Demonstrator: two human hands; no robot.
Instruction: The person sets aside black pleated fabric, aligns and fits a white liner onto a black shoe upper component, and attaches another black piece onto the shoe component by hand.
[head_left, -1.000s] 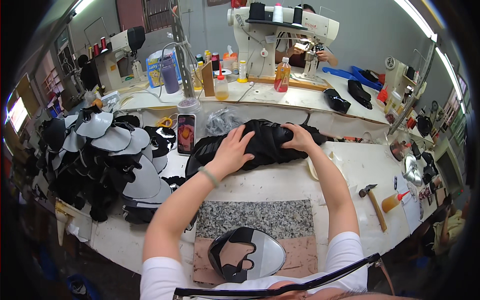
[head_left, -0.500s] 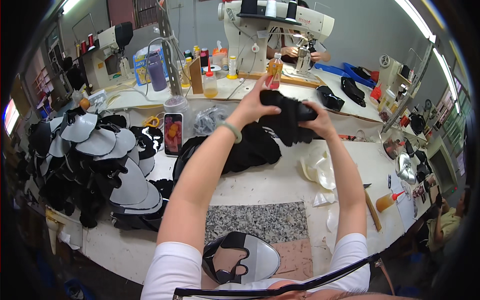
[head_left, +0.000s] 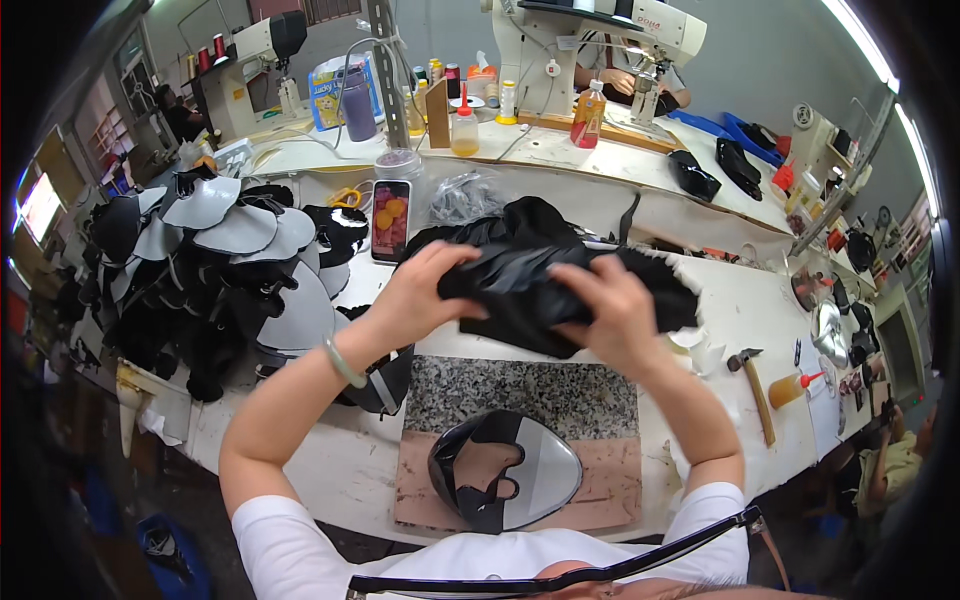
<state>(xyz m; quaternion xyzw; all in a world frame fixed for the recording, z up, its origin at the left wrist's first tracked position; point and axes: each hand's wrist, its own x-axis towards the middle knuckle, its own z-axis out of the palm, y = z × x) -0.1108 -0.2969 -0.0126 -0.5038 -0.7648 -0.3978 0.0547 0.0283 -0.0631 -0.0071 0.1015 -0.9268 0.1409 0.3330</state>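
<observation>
In both hands, over the middle of the bench, is a black piece of leather and fuzzy-edged fabric (head_left: 530,290), seemingly pieces for shoe uppers. My left hand (head_left: 430,290) grips its left end with the thumb below. Bent over the right part is my right hand (head_left: 615,310), fingers on top of the glossy side. Below them, closest to me, a grey and black shoe upper (head_left: 525,470) lies flat on a pinkish board (head_left: 610,480). A speckled stone slab (head_left: 460,385) borders that board on its far side. Behind the hands lies more black material (head_left: 530,220).
A large heap of grey and black upper pieces (head_left: 240,240) covers the left side. A phone (head_left: 390,220) stands upright behind it. On the right are a hammer (head_left: 755,395) and a glue bottle (head_left: 795,388). Another person's hands (head_left: 618,80) work at a sewing machine (head_left: 660,30).
My hands have come down and nearer to me with the black piece, which now spreads out wider between them. The view has shifted, so the bench sits a little farther right.
</observation>
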